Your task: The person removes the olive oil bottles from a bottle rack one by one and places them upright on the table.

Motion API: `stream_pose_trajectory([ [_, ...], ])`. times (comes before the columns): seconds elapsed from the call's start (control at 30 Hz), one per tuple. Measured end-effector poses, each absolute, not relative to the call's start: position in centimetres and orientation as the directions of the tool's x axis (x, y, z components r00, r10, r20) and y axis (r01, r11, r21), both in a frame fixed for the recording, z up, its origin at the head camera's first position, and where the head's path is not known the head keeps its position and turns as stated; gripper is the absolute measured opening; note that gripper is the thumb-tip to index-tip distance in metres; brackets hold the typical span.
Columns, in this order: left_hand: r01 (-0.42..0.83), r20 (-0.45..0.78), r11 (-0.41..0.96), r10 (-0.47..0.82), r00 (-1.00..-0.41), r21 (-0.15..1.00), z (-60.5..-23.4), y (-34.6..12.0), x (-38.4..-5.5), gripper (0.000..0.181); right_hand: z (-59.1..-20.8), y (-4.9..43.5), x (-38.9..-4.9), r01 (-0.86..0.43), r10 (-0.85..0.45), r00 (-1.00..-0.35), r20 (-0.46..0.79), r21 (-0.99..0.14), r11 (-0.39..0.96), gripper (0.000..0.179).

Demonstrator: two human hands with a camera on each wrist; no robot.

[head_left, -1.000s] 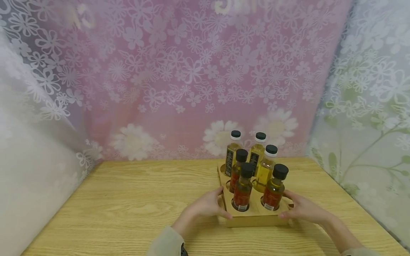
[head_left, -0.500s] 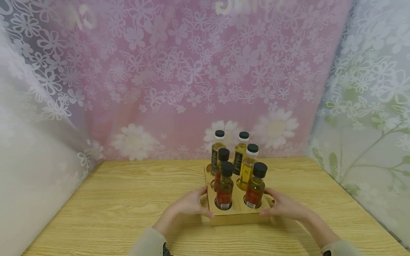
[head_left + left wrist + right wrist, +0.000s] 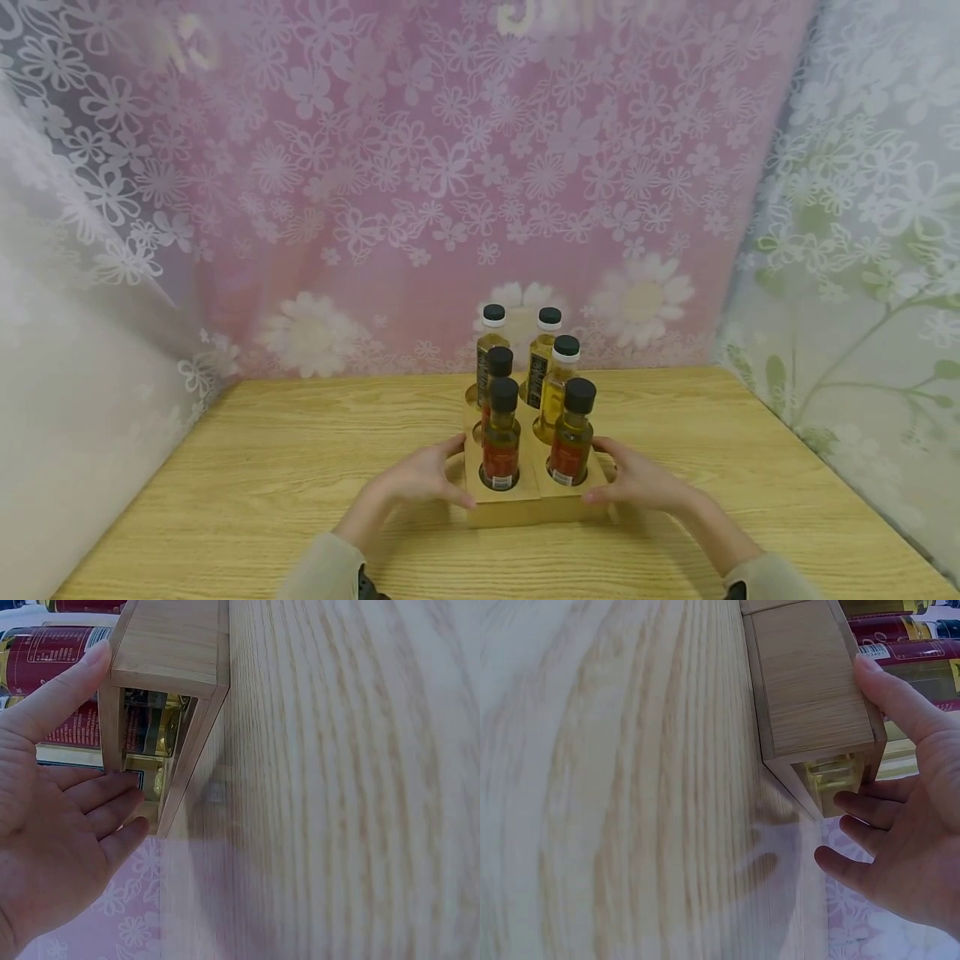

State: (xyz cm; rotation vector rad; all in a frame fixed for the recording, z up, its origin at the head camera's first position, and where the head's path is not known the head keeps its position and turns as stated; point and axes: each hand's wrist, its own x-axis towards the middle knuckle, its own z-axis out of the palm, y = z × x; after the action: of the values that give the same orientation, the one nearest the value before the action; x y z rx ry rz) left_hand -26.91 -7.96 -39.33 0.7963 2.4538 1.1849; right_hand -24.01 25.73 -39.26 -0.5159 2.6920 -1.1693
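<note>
A wooden bottle rack [image 3: 502,513] with round holes stands on the table, a seam running down its middle. Three bottles with red labels [image 3: 501,457] and black caps stand in it. Behind and beside them are three yellow oil bottles [image 3: 555,403] with green-and-white caps. My left hand [image 3: 422,480] grips the rack's left front corner, thumb at the front edge and fingers at the side. At the right front corner my right hand [image 3: 647,483] holds it the same way. In the left wrist view, bottle bottoms show through the rack's open side [image 3: 112,727].
The wood-grain table [image 3: 315,450] runs to both sides of the rack. A pink flowered curtain [image 3: 420,208] hangs behind the table's back edge. Pale flowered curtains stand at the left [image 3: 75,350] and right [image 3: 862,333].
Both hands have moved left across the table with the rack and its bottles between them. The bottles have kept their places in the holes.
</note>
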Motion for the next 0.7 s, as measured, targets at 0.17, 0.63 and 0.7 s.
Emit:
stream_pose_trajectory([
  [0.17,0.347,-0.036,0.514,0.596,-0.802,0.785,-39.2,-8.6,-27.0,0.105,-39.2,25.0,-24.0,-0.241,-0.366,-0.930,-0.012,-0.732,0.637,0.096],
  [0.63,0.332,-0.076,0.525,0.611,-0.788,0.784,-38.7,-9.7,-27.2,0.105,-39.5,23.9,-24.0,-0.173,-0.344,-0.938,-0.043,-0.802,0.572,0.100],
  [0.7,0.333,-0.081,0.531,0.612,-0.787,0.779,-38.6,-9.7,-27.2,0.105,-39.5,23.9,-24.0,-0.152,-0.356,-0.933,-0.060,-0.828,0.539,0.100],
])
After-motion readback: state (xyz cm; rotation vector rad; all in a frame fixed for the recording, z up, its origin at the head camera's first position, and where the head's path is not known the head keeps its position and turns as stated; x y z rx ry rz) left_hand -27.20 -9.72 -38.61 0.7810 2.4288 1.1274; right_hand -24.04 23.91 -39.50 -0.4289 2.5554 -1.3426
